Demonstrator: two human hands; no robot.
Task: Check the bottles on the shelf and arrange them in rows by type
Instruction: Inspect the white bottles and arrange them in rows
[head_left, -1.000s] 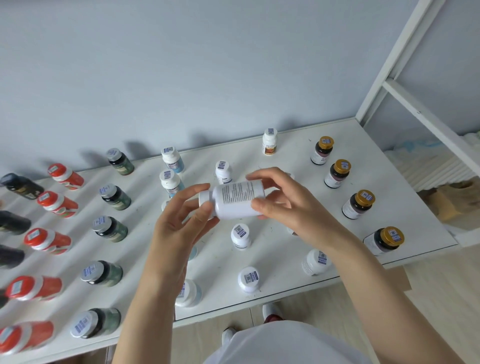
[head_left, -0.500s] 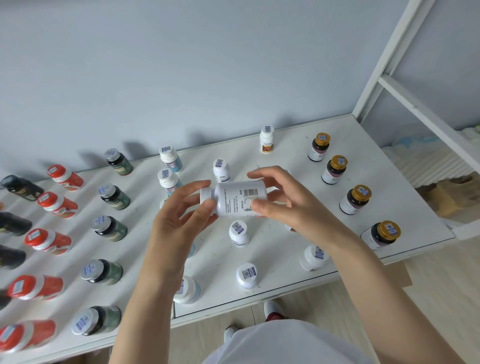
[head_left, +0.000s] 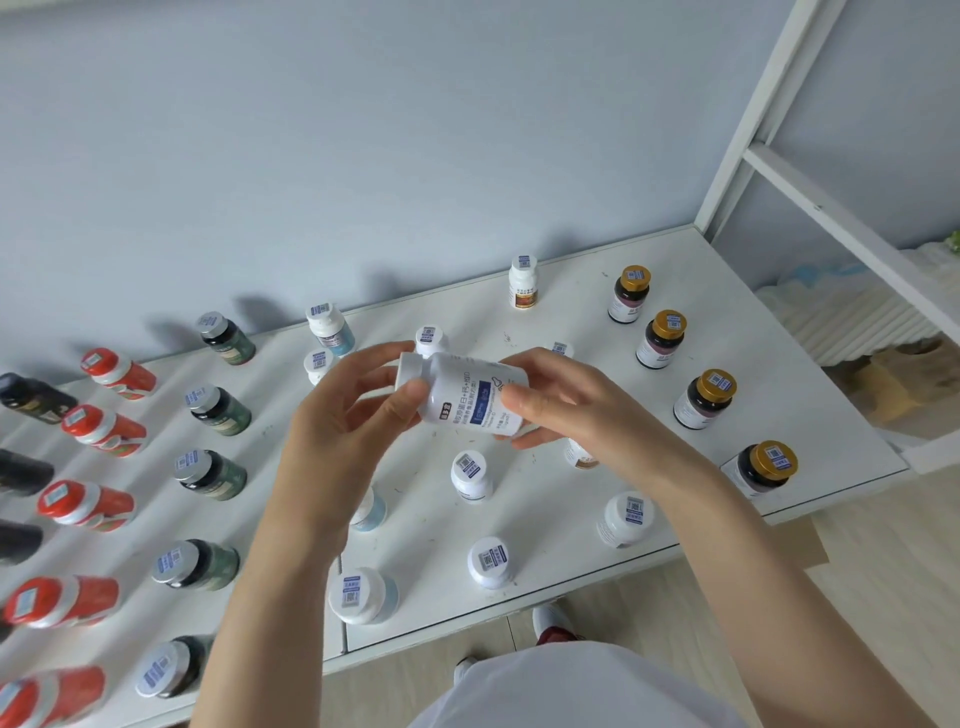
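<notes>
I hold a white bottle (head_left: 462, 400) on its side above the white shelf (head_left: 561, 483), its blue-printed front label facing me. My left hand (head_left: 337, 431) pinches its cap end and my right hand (head_left: 566, 410) grips its base end. Below stand rows of bottles: red-capped ones (head_left: 85, 504) and dark green ones (head_left: 210, 475) on the left, white ones (head_left: 470, 475) in the middle, and gold-capped dark ones (head_left: 706, 397) on the right. One white bottle with a brown label (head_left: 522, 280) stands at the back.
Black bottles (head_left: 21, 473) lie at the far left edge. The blue wall runs behind the shelf. A white shelf post and crossbar (head_left: 810, 197) rise at the right. The shelf's front edge (head_left: 509, 631) is close to my body, with wooden floor below.
The bottle has been turned in my hands: first its small-print side showed, then its barcode, and now the blue front label faces me. Both hands stay on it.
</notes>
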